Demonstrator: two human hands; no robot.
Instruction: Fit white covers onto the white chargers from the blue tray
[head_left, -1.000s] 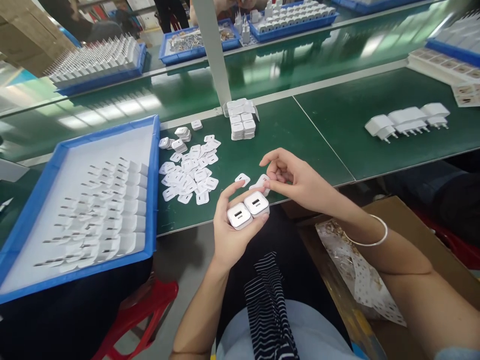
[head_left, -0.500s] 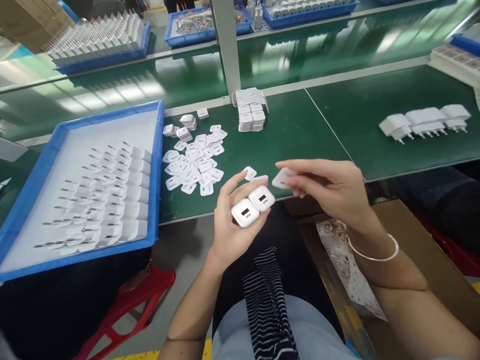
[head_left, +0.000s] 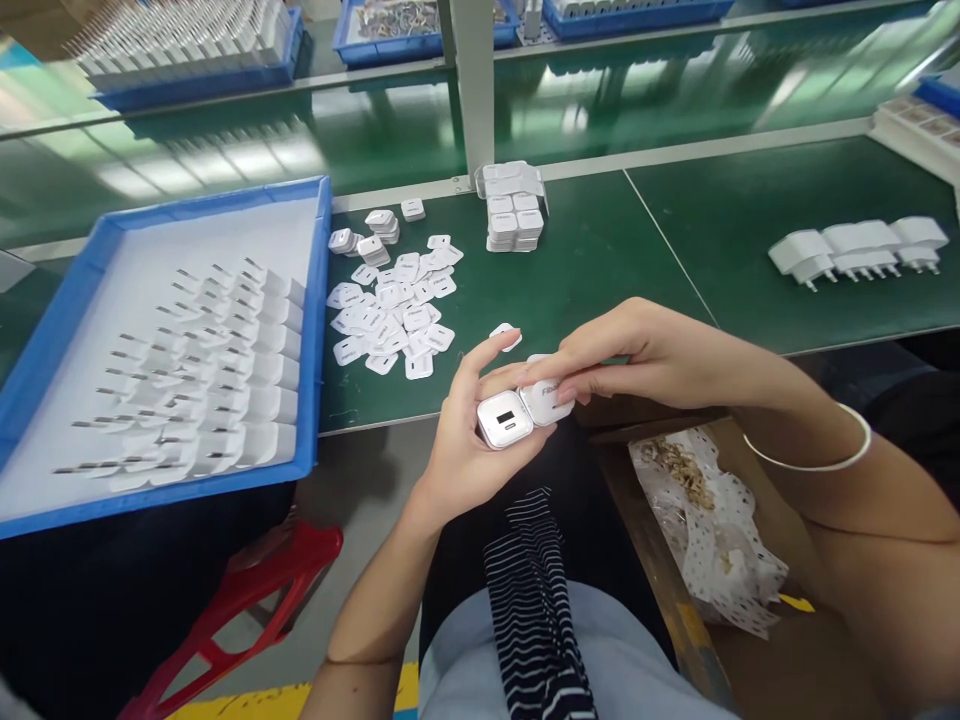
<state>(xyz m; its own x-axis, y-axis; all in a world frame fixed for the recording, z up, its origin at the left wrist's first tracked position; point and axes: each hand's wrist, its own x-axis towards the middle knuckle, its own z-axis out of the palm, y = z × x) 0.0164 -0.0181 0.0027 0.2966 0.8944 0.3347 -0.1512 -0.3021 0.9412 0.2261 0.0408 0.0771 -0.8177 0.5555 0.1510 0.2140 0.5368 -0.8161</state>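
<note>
My left hand [head_left: 469,440] holds two white charger bodies [head_left: 507,419] side by side over my lap, at the table's front edge. My right hand [head_left: 630,355] presses a thin white sticker [head_left: 551,400] with its fingertips onto the face of the right-hand charger; the left one still shows its port. One loose sticker [head_left: 506,334] lies on the green table just beyond my fingers. A spread pile of the same white stickers [head_left: 390,315] lies left of it.
A blue tray [head_left: 67,320] with rows of white chargers sits at the left. A stack of white pieces [head_left: 514,210] stands by a grey post [head_left: 476,90]. Several plug adapters [head_left: 855,250] lie at right. A cardboard box [head_left: 652,590] with a perforated bag is beside my right knee.
My right hand carried a sticker from mid-air left and down onto the right charger in my left hand. The view has tilted slightly down.
</note>
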